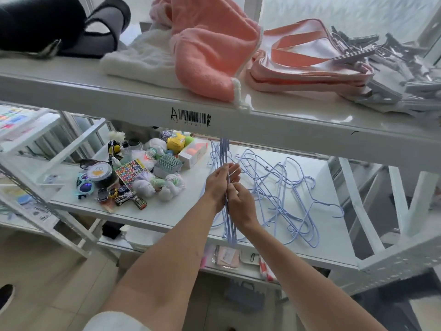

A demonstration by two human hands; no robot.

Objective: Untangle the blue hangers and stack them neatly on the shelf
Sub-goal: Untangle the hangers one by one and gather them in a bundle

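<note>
Both hands clasping a gathered bundle of blue hangers upright, edge-on, likely for squaring up; left hand half-open, cupping the bundle; right hand pinched on its wires; tangled hangers loose on the shelf beside.

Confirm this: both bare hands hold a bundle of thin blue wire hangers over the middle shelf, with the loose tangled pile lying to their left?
Not quite. The head view shows the loose tangled pile to the right of the left hand and right hand, which hold the bundle of thin blue wire hangers.
</note>
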